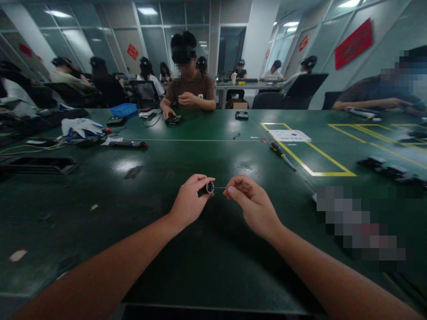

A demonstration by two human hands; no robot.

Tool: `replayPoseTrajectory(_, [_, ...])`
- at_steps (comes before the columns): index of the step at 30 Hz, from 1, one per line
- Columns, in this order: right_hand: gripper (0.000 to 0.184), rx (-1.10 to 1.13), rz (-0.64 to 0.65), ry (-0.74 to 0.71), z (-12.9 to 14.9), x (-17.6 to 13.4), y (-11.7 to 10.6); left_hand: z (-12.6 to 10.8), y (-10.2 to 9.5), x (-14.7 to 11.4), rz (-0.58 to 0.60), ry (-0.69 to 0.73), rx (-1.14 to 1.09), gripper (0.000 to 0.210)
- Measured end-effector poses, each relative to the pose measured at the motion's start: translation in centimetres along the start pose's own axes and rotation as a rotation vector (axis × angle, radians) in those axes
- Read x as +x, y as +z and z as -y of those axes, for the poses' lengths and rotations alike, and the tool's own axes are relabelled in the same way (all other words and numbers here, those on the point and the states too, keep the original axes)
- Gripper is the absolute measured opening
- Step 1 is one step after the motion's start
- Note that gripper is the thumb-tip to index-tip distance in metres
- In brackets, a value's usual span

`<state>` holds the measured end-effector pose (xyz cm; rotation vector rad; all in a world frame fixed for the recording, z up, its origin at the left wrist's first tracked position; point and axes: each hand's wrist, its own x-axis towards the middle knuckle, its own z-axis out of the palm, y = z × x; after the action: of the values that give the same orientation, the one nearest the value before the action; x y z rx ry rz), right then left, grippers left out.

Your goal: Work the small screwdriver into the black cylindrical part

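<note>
My left hand [188,202] is closed around a small dark cylinder [210,187]. Its round, silver-rimmed end faces right, and the rest of its body is mostly hidden by my fingers. My right hand [256,206] pinches a thin screwdriver [247,188] with a clear-looking handle. The slim metal shaft points left and reaches the cylinder's rimmed end; whether the tip sits inside it is too small to tell. Both hands are above the green table [160,186], close together near the middle of the view.
A yellow-and-black screwdriver [283,156] and a white sheet [291,135] lie ahead to the right, by yellow tape lines. White gloves [82,128], a pen-shaped tool [128,144] and a blue bin [123,110] are at left. Across the table a person [190,89] handles a black device [173,119].
</note>
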<state>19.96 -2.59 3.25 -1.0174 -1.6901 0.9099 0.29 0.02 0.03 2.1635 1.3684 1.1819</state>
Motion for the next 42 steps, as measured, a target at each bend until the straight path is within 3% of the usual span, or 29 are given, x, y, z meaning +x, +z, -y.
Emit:
replayPoseTrajectory(3, [0.010, 0.117, -0.012, 0.056, -0.4, 0.2, 0.0, 0.3, 0.1, 0.0, 0.001, -0.009, 0.008, 0.042])
replayPoseTrajectory(7, [0.007, -0.176, 0.100, -0.083, 0.2, -0.3, 0.0, 0.3, 0.0, -0.1, 0.009, -0.001, -0.016, 0.041])
replayPoseTrajectory(9, [0.008, -0.187, 0.106, -0.088, 0.3, -0.4, 0.0, 0.2, -0.1, -0.1, 0.008, 0.001, -0.017, 0.041])
replayPoseTrajectory(14, [0.010, 0.315, -0.028, 0.145, -0.9, 0.8, -0.1, 0.1, -0.1, -0.1, 0.007, -0.013, -0.017, 0.041])
replayPoseTrajectory(16, [0.012, 0.375, -0.036, 0.179, -1.2, 1.0, -0.1, 0.1, 0.0, -0.1, 0.016, -0.013, -0.020, 0.042])
replayPoseTrajectory(21, [0.008, -0.014, 0.086, 0.014, -0.6, 0.0, 0.0, 0.2, 0.0, 0.0, 0.009, -0.017, -0.028, 0.042])
replayPoseTrajectory(23, [0.008, -0.040, 0.098, 0.002, -0.5, -0.1, 0.0, 0.2, 0.0, 0.0, -0.001, -0.016, -0.025, 0.042])
replayPoseTrajectory(26, [0.010, 0.222, 0.018, 0.100, -0.9, 0.4, 0.1, 0.2, -0.1, 0.0, -0.010, -0.007, -0.018, 0.042])
replayPoseTrajectory(30, [0.021, 0.656, -0.090, 0.385, -1.7, 1.5, 0.0, 0.2, 0.0, 0.0, 0.000, 0.008, 0.001, 0.044])
replayPoseTrajectory(34, [0.022, 0.736, -0.117, 0.499, -2.1, 1.8, -0.1, 0.2, 0.1, -0.1, 0.011, 0.017, -0.002, 0.044])
replayPoseTrajectory(37, [0.019, 0.655, -0.176, 0.422, -2.2, 1.7, -0.2, 0.2, 0.1, -0.2, 0.023, 0.001, -0.016, 0.046])
replayPoseTrajectory(42, [0.010, 0.445, -0.225, 0.144, -1.8, 1.4, -0.5, 0.2, 0.0, -0.1, 0.035, -0.044, -0.003, 0.046])
